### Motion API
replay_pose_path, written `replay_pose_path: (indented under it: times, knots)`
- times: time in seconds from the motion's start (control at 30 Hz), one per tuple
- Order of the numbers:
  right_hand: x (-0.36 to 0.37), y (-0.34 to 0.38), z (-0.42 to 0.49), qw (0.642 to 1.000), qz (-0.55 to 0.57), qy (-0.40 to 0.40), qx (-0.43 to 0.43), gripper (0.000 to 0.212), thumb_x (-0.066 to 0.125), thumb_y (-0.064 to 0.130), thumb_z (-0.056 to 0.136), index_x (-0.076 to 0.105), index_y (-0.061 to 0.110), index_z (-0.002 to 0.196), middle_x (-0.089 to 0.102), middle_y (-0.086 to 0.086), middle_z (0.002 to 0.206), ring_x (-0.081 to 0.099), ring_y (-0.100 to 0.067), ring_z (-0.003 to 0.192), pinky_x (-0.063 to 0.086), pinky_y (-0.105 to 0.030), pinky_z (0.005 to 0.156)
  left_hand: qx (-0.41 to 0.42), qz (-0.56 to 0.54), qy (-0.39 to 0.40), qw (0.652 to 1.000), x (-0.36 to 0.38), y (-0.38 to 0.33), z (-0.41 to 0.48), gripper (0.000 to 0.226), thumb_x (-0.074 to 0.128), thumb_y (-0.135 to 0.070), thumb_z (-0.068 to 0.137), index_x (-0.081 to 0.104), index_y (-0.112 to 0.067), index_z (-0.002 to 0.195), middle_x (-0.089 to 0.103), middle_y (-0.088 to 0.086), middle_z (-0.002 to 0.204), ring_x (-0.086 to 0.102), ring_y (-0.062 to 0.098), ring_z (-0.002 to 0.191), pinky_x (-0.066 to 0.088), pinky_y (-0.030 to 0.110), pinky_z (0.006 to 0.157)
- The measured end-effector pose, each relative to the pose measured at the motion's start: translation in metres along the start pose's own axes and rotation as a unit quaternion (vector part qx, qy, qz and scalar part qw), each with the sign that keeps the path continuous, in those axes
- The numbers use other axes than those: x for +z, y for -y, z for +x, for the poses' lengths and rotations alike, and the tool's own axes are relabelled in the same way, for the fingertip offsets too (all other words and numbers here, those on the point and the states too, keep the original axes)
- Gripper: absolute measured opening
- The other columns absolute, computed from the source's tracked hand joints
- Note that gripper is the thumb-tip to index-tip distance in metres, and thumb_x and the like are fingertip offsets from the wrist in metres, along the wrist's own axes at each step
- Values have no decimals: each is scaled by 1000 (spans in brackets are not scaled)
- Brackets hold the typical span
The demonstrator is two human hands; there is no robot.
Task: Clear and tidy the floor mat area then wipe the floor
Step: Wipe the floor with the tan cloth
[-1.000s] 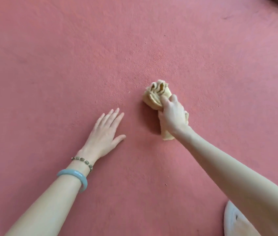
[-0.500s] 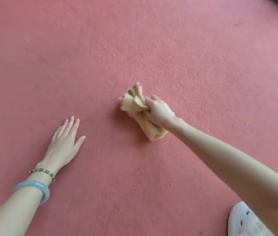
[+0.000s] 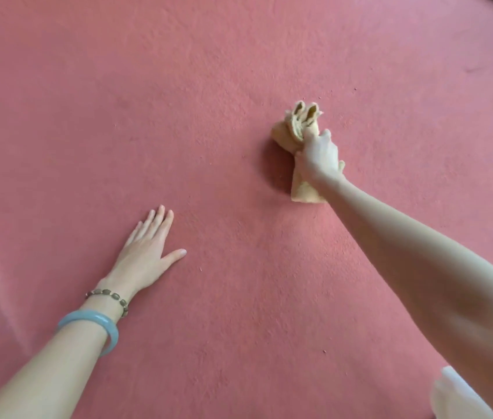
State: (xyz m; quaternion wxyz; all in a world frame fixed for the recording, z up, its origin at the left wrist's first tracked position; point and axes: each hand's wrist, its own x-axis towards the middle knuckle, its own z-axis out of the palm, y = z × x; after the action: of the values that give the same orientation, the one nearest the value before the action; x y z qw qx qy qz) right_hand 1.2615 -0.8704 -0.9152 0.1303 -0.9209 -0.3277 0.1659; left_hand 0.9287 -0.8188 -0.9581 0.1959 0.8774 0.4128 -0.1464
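Salmon-red floor (image 3: 239, 71), matt and finely textured, fills the view, with faint creases at its left edge. Right forearm (image 3: 420, 267) reaches from the near right corner toward far centre-right, and left forearm (image 3: 43, 367) enters from the near left. White object (image 3: 456, 397) at the near right edge is cut off by the frame; what it is cannot be told. Tan cloth (image 3: 298, 128) lies on the floor at far centre-right. Its long axis runs near to far, roughly in line with the right forearm: a bunched, folded head projects beyond the fingers on the far side, and a flatter tail shows on the near side under the wrist. Right hand (image 3: 319, 157) sits over the cloth's middle, fingers curled round it and pressing it to the floor. Left hand (image 3: 145, 252) rests flat on the floor, fingers straight and close together, thumb spread, holding nothing. It is well apart from the cloth, to its left and nearer. Judgement: wiping is the step in hand, any coming stroke falls to the right hand, and the left serves as a prop. Blue-grey bangle (image 3: 94, 320) and bead bracelet (image 3: 109, 294) sit on the left wrist. Small specks (image 3: 324, 351) dot the near floor.
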Motion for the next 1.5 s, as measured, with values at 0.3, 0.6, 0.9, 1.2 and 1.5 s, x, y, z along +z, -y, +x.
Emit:
replay_pose_path:
  times: [0.3,0.6,0.9,1.2,1.5]
  knots:
    - [60,128,-76,907,-37,221,-356,30,46,15,92,52,15,121,49,-13,113,58,-34,101,37,-33,56,10,-17,-36,999,3,4,2,83,54,-49,86,11,-16,149,6,3,158,0,13,145,4,33,119]
    - [-35,-82,60,999,-17,-47,19,44,50,11,82,52,12,126,54,-28,116,53,-44,107,43,-44,90,-4,-7,1,1000,3,1,0,80,40,-51,92,-11,-24,148,-27,-10,147,-23,5,137,-9,29,116]
    - [-2,24,78,998,-45,-27,31,39,46,9,91,47,12,130,41,-20,129,50,-40,115,40,-44,93,-33,1,48,998,-2,-7,3,80,37,-46,96,-19,-18,145,-34,-4,146,-27,10,138,-11,32,117]
    - [84,213,-54,869,-100,244,-419,39,47,10,91,48,17,129,47,-13,121,57,-35,107,43,-44,84,-38,2,43,998,-6,-9,5,81,39,-47,94,-15,-17,147,-17,4,156,-19,13,141,-12,30,115]
    - [-6,13,96,990,-25,24,-138,31,49,12,85,55,6,114,54,-29,111,55,-46,102,44,-46,87,-34,9,55,998,0,1,4,79,35,-49,95,-20,-22,145,-31,-5,150,-28,9,138,-12,30,116]
